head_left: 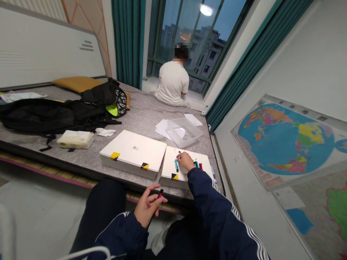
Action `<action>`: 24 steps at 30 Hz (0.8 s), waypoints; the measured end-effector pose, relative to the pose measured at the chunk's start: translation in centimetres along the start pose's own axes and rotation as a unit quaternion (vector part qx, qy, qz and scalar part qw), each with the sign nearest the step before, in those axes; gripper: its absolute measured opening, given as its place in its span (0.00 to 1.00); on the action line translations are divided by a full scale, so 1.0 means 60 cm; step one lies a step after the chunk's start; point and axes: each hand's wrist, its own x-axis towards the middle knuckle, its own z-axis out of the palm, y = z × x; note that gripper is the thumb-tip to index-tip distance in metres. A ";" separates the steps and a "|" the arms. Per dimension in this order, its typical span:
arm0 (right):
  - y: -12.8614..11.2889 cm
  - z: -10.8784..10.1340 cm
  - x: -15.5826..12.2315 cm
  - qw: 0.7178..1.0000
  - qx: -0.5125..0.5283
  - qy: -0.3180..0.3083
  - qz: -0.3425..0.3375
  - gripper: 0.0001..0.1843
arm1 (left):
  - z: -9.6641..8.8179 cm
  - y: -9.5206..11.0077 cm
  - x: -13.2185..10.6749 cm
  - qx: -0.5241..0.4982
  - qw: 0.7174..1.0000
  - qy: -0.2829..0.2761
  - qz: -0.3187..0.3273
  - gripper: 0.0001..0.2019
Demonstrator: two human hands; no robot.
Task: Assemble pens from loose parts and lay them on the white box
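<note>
My left hand (150,206), low in front of the boxes, has its thumb and fingers closed round a red and black marker (160,194). My right hand (186,161) is over the smaller white box (169,173), with its fingertips pinched together. A teal marker (176,166) lies just below those fingertips; whether they grip it or a small dark piece beside them is unclear. Several teal, red and black markers (197,165) lie on the lid to the right of this hand, partly hidden by it. The larger white box (132,151) stands to the left.
Behind the boxes, a clear plastic bin (193,139) rests among white papers (162,128). A tissue pack (76,139) and a black backpack (40,115) lie to the left. A person (173,83) sits by the window. The bed edge (67,162) runs past my knees.
</note>
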 end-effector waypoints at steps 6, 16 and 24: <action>-0.003 0.005 0.004 1.000 -0.007 0.008 0.029 0.06 | -0.004 -0.002 0.006 0.009 1.000 0.019 0.009 0.24; 0.002 -0.020 -0.024 0.997 0.036 0.071 0.024 0.06 | -0.004 0.006 0.006 0.015 0.999 0.020 0.024 0.22; -0.074 -0.112 -0.172 0.949 0.270 0.078 -0.143 0.08 | 0.001 0.034 0.006 0.072 0.991 0.057 0.098 0.15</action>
